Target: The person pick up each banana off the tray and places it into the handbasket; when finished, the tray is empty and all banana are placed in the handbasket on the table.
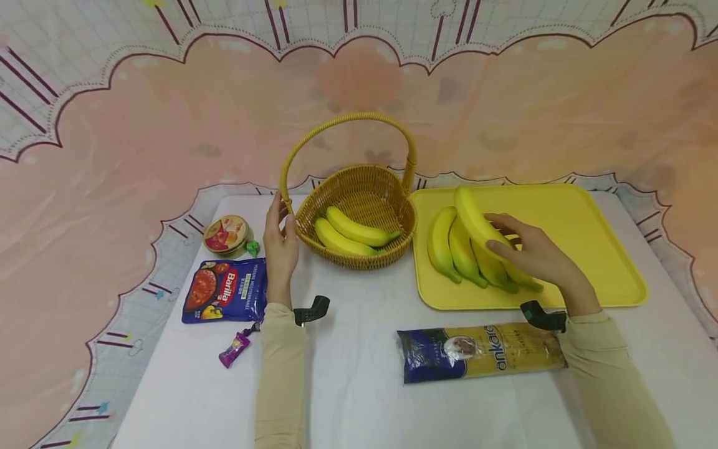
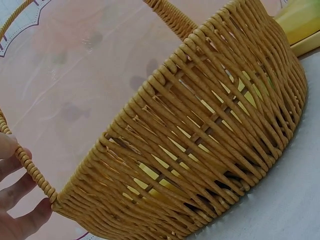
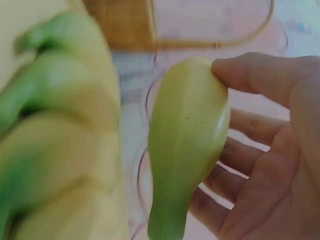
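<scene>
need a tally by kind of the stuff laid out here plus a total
Basket: 1
Tray: 1
Bananas: 7 (2 in the basket, 4 on the tray, 1 in the right hand)
Packs: 2
Tin: 1
Sweets, by the look of them: 2
Total: 14

Busy white counter (image 1: 353, 349), this was: wicker basket (image 1: 359, 260) at the back, yellow tray (image 1: 583, 249) just beside it, ankara packet (image 1: 482, 353) nearer; out left sat round tin (image 1: 225, 235), green morsel (image 1: 253, 248), Barilla pouch (image 1: 225, 290), purple wrapper (image 1: 234, 349)!
</scene>
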### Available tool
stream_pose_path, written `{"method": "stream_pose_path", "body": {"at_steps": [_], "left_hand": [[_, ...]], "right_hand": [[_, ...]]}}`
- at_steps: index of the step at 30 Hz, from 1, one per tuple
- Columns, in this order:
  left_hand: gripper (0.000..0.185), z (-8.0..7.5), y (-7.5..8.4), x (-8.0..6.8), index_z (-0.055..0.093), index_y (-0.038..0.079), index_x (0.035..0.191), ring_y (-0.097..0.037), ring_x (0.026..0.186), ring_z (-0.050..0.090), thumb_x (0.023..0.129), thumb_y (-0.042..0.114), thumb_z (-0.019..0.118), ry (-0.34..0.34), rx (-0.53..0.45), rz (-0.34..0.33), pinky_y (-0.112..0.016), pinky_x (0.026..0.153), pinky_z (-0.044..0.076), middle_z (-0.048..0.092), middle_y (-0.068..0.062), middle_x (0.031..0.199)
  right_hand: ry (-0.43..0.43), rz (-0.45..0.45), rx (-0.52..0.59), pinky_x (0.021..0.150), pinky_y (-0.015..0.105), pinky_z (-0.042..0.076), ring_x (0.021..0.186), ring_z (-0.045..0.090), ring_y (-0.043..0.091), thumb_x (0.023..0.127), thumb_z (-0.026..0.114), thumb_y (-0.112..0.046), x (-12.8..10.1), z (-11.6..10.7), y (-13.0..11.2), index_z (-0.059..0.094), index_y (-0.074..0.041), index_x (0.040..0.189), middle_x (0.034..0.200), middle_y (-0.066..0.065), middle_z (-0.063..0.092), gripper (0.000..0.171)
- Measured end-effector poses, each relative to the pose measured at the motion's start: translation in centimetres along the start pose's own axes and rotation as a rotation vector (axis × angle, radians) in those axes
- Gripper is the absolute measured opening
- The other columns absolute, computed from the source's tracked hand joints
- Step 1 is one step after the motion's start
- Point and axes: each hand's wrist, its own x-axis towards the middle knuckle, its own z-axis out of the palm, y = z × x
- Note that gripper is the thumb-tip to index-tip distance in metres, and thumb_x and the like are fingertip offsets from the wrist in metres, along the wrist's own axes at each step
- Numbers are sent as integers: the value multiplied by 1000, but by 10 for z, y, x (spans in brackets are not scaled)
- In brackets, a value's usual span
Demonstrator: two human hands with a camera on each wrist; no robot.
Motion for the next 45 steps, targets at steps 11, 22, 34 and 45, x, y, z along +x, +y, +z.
{"method": "stream_pose_path", "body": {"at_steps": [11, 22, 34, 45], "left_hand": [[47, 3, 12, -4, 32, 13, 148, -30, 129, 46, 101, 13, 40, 12, -32, 26, -49, 104, 42, 47, -15, 139], [48, 0, 2, -4, 32, 22, 148, -27, 128, 47, 101, 21, 42, 37, -27, 22, -49, 105, 42, 49, -11, 139], [48, -7, -2, -7, 33, 24, 147, -26, 128, 47, 101, 18, 43, 44, -12, 21, -50, 104, 43, 48, -11, 139], [48, 0, 2, -1, 33, 21, 148, -26, 129, 46, 101, 18, 42, 21, -22, 26, -47, 104, 43, 48, -10, 139]], "right_hand": [[-90, -198, -43, 92, 44, 46, 108, 54, 22, 96, 52, -32, 62, 34, -51, 37, -17, 146, 136, 10, 51, 54], [-204, -283, -115, 112, 43, 34, 132, 42, 28, 99, 47, -15, 137, 81, -97, 34, -8, 146, 146, 13, 43, 50], [-312, -201, -200, 116, 42, 28, 139, 34, 30, 97, 44, -6, 182, 125, -107, 31, -4, 146, 149, 15, 38, 50], [-282, -156, -244, 115, 43, 29, 137, 35, 31, 96, 46, -12, 180, 123, -89, 34, -5, 145, 147, 16, 39, 50]]}}
